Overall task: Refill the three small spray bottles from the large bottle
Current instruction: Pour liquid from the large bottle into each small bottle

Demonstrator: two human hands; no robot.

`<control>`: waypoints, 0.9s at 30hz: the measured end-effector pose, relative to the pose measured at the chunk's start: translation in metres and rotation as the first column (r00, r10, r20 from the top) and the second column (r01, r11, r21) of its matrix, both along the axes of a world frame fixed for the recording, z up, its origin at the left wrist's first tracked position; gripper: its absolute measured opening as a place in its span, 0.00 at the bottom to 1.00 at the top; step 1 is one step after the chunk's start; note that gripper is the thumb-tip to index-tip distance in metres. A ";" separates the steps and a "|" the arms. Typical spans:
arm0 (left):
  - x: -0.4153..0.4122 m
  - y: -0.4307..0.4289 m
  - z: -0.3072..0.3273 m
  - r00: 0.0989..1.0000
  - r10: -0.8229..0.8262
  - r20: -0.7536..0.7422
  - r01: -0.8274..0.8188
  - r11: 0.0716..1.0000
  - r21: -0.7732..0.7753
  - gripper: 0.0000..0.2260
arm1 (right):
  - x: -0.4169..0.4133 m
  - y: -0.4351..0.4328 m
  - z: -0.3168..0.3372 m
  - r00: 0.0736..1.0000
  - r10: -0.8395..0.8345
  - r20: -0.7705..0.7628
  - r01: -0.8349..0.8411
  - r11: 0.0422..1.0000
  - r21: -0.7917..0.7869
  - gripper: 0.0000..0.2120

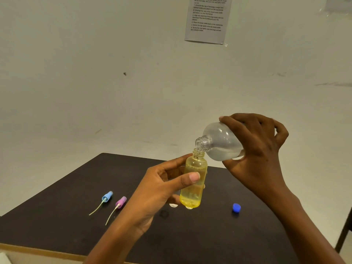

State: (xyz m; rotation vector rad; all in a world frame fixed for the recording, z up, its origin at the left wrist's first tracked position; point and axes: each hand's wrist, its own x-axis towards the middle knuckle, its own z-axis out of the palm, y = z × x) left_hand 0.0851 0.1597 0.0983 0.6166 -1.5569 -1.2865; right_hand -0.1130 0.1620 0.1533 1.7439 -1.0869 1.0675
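Note:
My left hand grips a small yellow bottle, uncapped and upright, above the dark table. My right hand holds the large clear bottle tipped on its side, its open neck touching the yellow bottle's mouth. Clear liquid lies in the lower side of the large bottle. A blue spray head and a pink spray head, each with a thin tube, lie on the table to the left. Behind my left hand only the clear base of another bottle shows.
A blue cap lies on the table to the right. A printed sheet is taped to the pale wall behind. A dark post stands at the right edge, beside the table's right side.

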 end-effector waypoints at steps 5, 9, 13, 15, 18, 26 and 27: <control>-0.001 0.000 0.001 1.000 -0.008 -0.007 0.008 1.000 0.003 0.24 | -0.001 0.000 0.000 1.000 0.000 -0.006 0.000 1.000 -0.001 0.39; -0.001 0.001 0.001 1.000 -0.011 -0.015 0.011 1.000 0.003 0.23 | -0.001 0.000 0.000 1.000 0.008 -0.006 -0.008 1.000 0.000 0.38; 0.000 0.001 0.001 1.000 -0.001 -0.010 0.001 1.000 0.004 0.23 | 0.000 0.000 0.000 1.000 0.011 -0.002 -0.011 1.000 -0.006 0.36; 0.000 0.001 0.001 1.000 0.002 -0.006 -0.002 1.000 0.008 0.23 | 0.000 0.000 0.000 1.000 0.013 0.000 -0.013 1.000 -0.008 0.36; 0.000 0.000 0.001 1.000 0.007 -0.002 -0.007 1.000 0.011 0.23 | 0.000 0.000 0.000 1.000 0.014 -0.003 -0.014 1.000 -0.002 0.37; -0.002 -0.001 0.000 1.000 0.006 -0.002 -0.006 1.000 0.012 0.23 | -0.001 0.000 0.000 1.000 0.011 -0.001 -0.011 1.000 0.004 0.38; -0.002 0.000 0.000 1.000 0.005 -0.003 -0.005 1.000 0.013 0.23 | -0.001 0.000 0.000 1.000 0.009 -0.002 -0.009 1.000 0.004 0.39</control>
